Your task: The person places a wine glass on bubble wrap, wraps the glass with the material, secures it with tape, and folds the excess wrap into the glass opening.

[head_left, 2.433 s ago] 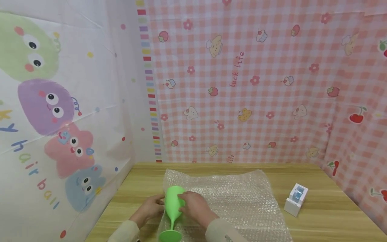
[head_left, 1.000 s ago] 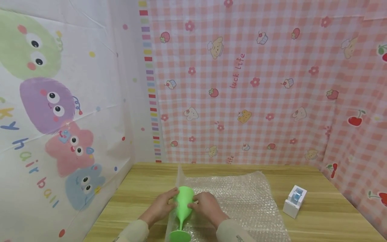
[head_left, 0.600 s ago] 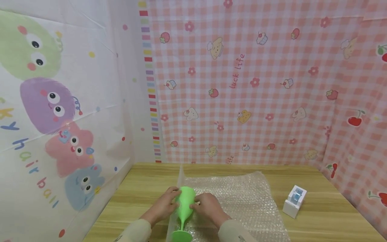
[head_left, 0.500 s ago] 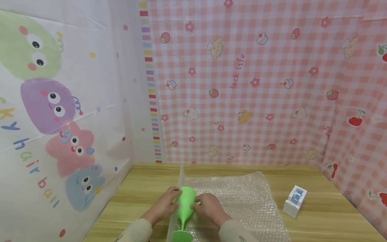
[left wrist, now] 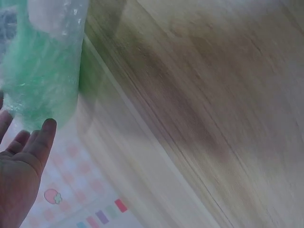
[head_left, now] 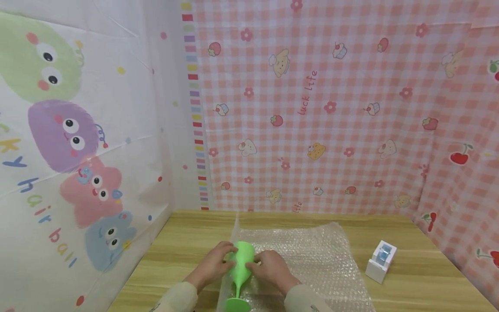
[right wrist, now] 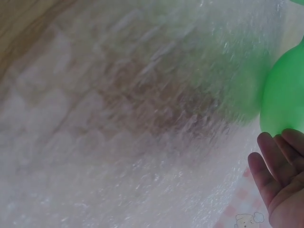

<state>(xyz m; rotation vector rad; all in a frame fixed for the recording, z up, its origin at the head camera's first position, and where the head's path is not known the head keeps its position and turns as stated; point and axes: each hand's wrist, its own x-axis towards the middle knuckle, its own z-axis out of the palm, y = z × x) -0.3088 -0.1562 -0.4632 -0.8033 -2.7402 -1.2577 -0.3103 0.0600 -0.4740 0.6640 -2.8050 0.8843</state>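
A bright green plastic goblet [head_left: 242, 265] lies on a sheet of bubble wrap [head_left: 308, 260], its round foot toward me. My left hand [head_left: 213, 263] holds the wrap's raised left edge against the bowl; in the left wrist view the wrap [left wrist: 45, 80] lies between the fingers and the green goblet. From the other side, my right hand [head_left: 270, 269] grips the bowl, thumb on top. Its fingers [right wrist: 274, 159] reach the goblet's rim in the right wrist view. Both thumbs are out of the wrist views.
To the right of the wrap stands a white tape dispenser [head_left: 381, 261] with a roll of blue-tinted tape. The wooden table [head_left: 175, 242] ends at a pink checked cloth [head_left: 312, 130] behind and a cartoon-printed white sheet [head_left: 132, 173] on the left.
Both hands and the goblet have shifted right across the wrap. The wrap's left edge, flat at first, has been lifted and now stands up beside the bowl.
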